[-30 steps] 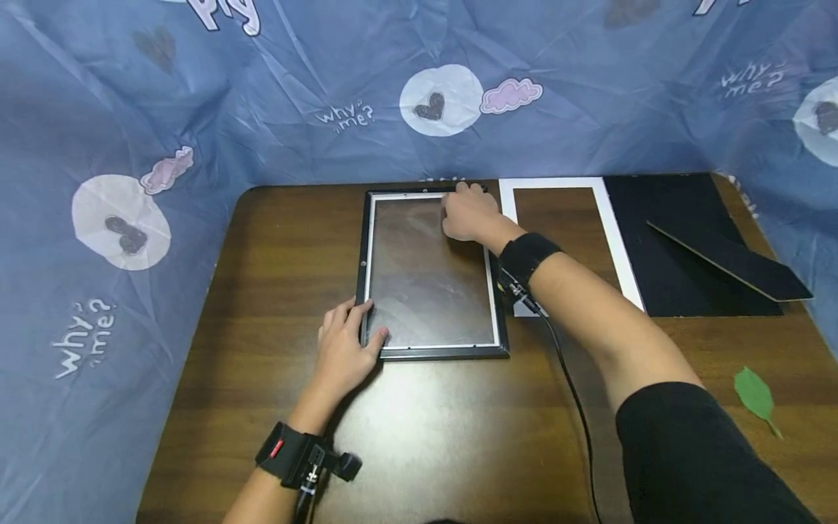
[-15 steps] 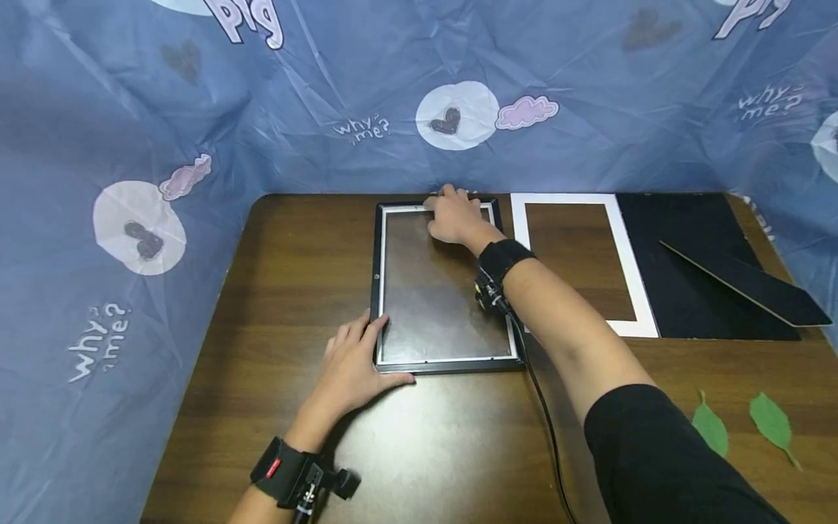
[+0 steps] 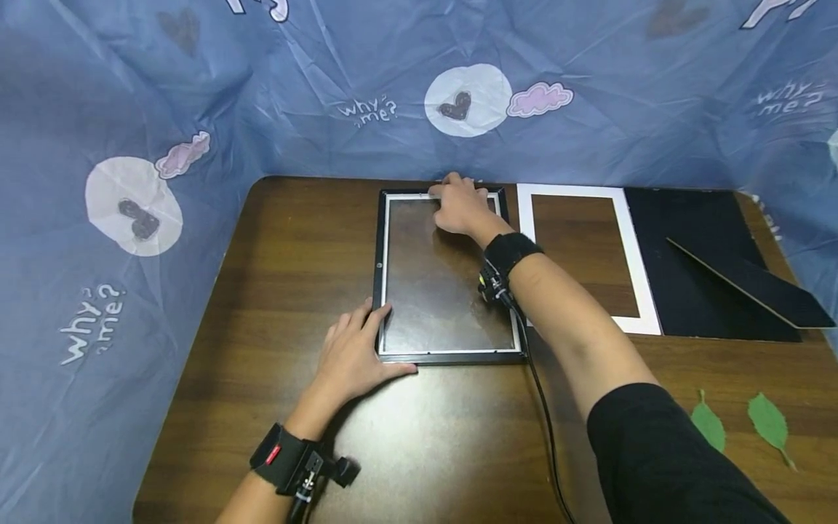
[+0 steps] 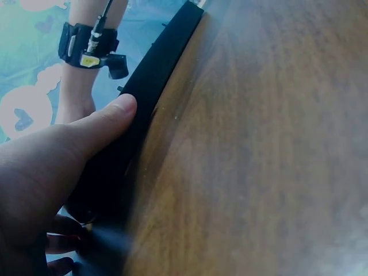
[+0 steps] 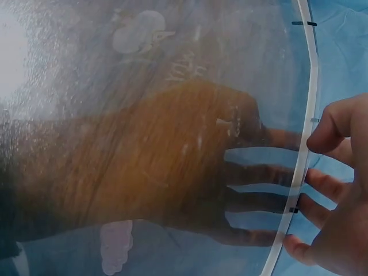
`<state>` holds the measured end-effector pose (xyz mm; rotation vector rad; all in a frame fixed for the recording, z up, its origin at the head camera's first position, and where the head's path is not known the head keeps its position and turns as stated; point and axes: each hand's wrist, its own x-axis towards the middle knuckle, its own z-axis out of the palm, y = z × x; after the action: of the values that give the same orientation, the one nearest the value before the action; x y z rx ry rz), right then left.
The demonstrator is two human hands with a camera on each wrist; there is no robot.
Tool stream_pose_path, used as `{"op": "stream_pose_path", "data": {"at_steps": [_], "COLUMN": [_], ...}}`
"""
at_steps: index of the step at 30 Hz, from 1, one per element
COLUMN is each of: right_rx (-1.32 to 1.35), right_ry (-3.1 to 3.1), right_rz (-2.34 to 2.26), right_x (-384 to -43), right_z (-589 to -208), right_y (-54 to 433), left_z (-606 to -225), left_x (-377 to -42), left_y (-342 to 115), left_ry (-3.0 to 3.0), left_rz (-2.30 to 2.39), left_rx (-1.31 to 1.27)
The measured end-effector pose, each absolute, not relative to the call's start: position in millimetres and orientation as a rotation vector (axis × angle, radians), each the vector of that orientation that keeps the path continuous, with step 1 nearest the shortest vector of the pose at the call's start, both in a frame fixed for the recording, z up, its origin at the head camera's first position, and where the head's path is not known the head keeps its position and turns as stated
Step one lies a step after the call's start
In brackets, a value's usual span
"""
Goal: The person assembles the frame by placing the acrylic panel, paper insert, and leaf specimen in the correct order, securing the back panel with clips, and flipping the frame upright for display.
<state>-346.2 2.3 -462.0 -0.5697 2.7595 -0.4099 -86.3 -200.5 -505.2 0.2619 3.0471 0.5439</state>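
Observation:
A black picture frame (image 3: pixel 452 358), with a white inner lip and a clear pane, lies flat on the table. My left hand (image 3: pixel 350 356) rests against its near left corner: the thumb lies along the front side, the other fingers by the left side. In the left wrist view that thumb (image 4: pixel 109 123) touches the black outer side. At the far side, my right hand (image 3: pixel 461 207) reaches over the rim with bent fingers. In the right wrist view, the fingertips (image 5: pixel 316 181) meet the white inner lip (image 5: pixel 302 155), which has small dark tabs; the pane mirrors the hand.
To the frame's right lies a white mat border (image 3: pixel 638 269). Beside it is a black backing board (image 3: pixel 687 211) with its stand (image 3: pixel 753 284) raised. Two green leaves (image 3: pixel 769 421) lie at the near right. A cable (image 3: pixel 546 429) trails from the right wrist. Blue fabric (image 3: pixel 294 87) surrounds the table.
My right hand has slid left along the frame's far side. My left thumb has moved from the inner corner to the front side. A second leaf shows beside the sleeve; the view shifted slightly.

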Motion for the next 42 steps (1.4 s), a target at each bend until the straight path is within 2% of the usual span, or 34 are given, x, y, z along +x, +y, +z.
{"op": "stream_pose_path", "data": {"at_steps": [19,28,36,42], "right_rx": [-0.607,-0.503,-0.462,-0.554], "right_ry": [2.726,2.744,2.748,2.681], "right_rz": [-0.212,-0.385,-0.397,-0.414], "right_x": [-342,-340,-302,-238], "right_z": [-467,-451,-425,-405], "right_y": [2,47,130,188], "left_z": [-497,-496,-488,-482], "left_x": [-89,-93,-92,-93], "left_y": [-203,-201,-197,-193], "left_ry": [2.99,2.986,2.955,2.927], "left_rz": [0.51,0.523,0.506,0.486], "left_rx": [0.239,0.248,0.259,0.266]}}
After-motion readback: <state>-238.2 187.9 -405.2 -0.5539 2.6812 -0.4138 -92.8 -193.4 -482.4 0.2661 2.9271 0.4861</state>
